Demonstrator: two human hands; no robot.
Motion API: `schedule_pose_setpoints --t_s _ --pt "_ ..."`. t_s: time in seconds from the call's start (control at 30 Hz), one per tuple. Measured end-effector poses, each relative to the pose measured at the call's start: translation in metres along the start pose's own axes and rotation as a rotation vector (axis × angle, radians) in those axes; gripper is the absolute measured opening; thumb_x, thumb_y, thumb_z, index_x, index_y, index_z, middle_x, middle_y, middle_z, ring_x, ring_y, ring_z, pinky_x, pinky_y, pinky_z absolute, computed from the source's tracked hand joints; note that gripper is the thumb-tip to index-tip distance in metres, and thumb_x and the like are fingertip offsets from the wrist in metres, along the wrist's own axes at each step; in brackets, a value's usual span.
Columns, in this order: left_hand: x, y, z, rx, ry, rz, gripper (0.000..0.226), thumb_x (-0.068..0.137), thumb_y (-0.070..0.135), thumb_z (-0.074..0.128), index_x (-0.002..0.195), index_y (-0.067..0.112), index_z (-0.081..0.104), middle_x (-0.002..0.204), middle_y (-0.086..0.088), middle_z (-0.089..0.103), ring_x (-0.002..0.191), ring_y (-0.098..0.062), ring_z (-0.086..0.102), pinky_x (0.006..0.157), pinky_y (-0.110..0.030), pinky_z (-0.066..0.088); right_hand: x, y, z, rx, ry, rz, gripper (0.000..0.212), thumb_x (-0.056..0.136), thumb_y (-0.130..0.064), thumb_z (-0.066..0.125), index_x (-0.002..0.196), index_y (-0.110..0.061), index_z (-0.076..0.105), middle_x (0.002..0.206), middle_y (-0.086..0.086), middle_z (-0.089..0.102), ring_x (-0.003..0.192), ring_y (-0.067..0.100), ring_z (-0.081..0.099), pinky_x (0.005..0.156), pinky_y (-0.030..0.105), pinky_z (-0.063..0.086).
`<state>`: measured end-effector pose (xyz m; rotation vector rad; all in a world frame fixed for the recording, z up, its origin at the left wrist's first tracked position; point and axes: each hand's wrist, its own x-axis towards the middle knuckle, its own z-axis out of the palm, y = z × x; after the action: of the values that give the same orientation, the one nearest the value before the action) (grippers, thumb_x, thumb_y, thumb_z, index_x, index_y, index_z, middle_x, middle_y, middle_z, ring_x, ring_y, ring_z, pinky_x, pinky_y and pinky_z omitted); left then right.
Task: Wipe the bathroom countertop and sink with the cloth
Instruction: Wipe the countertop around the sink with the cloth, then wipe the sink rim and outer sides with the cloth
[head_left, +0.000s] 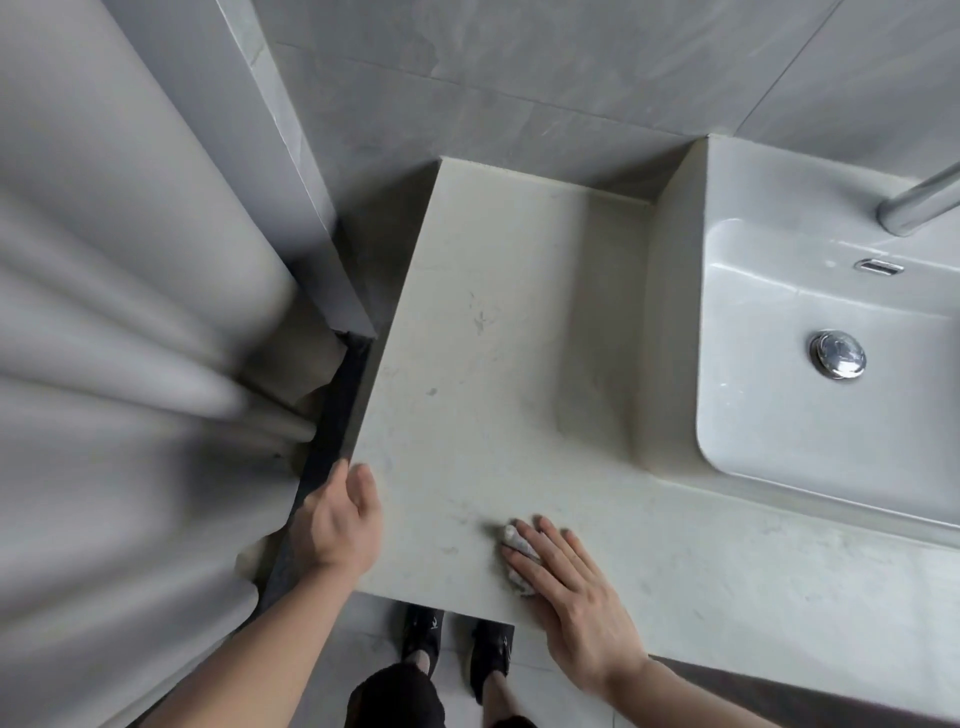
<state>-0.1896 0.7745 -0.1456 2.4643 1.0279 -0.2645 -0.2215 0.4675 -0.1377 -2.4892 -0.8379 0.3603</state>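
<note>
A pale stone countertop (498, 322) fills the middle of the view, with faint smudges on it. The white rectangular sink (810, 431) is set into it at the right. A small crumpled white cloth (514, 543) lies near the counter's front edge. My right hand (571, 597) presses flat on the cloth with straight fingers and covers most of it. At the counter's left front corner, my left hand (337, 519) rests on the edge, its thumb on top and its fingers hidden over the side.
A grey curtain (119, 364) hangs close along the counter's left side. Grey tiled wall (519, 78) runs behind. A chrome faucet spout (919, 202) reaches over the sink, above the chrome drain plug (837, 353). My feet in black shoes (457, 644) stand below the front edge.
</note>
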Motion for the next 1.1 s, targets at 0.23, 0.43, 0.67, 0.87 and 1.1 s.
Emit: schedule_pose_setpoints --t_s 0.23,0.43,0.67,0.87,1.1 --pt "0.001 -0.002 -0.001 -0.017 -0.040 0.017 0.072 0.096 0.062 0.015 0.143 0.023 0.053 0.130 -0.020 0.066 0.115 -0.047 0.060 0.097 -0.050 0.047 -0.013 0.005 -0.008 -0.093 -0.050 0.038 0.089 0.083 0.005 0.068 0.158 -0.033 0.038 0.169 -0.014 0.024 0.158 0.014 0.020 0.126 0.039 0.026" --pt "-0.002 -0.001 -0.012 -0.043 -0.150 0.037 0.069 0.104 0.056 0.015 0.151 0.016 0.043 0.146 -0.018 0.056 0.128 -0.044 0.055 0.102 -0.050 0.045 -0.007 -0.002 -0.011 -0.117 0.017 0.342 0.080 0.093 0.000 0.050 0.161 -0.035 0.028 0.171 -0.020 0.010 0.160 0.012 0.007 0.129 0.034 0.010" --pt "-0.006 0.010 -0.041 0.066 -0.308 0.091 0.060 0.104 0.044 0.023 0.151 0.010 0.038 0.154 -0.014 0.044 0.135 -0.036 0.049 0.102 -0.046 0.044 -0.018 0.022 -0.036 -0.033 0.153 0.909 0.072 0.100 -0.002 0.040 0.163 -0.029 0.020 0.172 -0.015 -0.001 0.160 0.020 0.007 0.129 0.041 0.015" --pt "-0.020 0.021 -0.052 0.215 -0.383 0.114 0.059 0.097 0.027 0.048 0.149 0.006 0.029 0.152 -0.013 0.035 0.132 -0.033 0.047 0.090 -0.043 0.048 -0.054 0.012 -0.069 0.120 0.196 1.059 0.061 0.098 -0.003 0.045 0.153 -0.028 0.046 0.164 -0.012 0.034 0.145 0.018 0.044 0.108 0.033 0.047" --pt "-0.032 0.096 -0.056 0.209 -0.353 0.387 0.065 0.091 0.029 0.054 0.152 0.021 0.032 0.161 0.000 0.020 0.144 -0.025 0.029 0.111 -0.040 0.040 -0.029 -0.003 -0.150 0.291 0.574 0.762 0.039 0.102 -0.012 0.050 0.128 -0.038 0.062 0.143 -0.026 0.055 0.094 0.005 0.066 0.079 0.033 0.057"
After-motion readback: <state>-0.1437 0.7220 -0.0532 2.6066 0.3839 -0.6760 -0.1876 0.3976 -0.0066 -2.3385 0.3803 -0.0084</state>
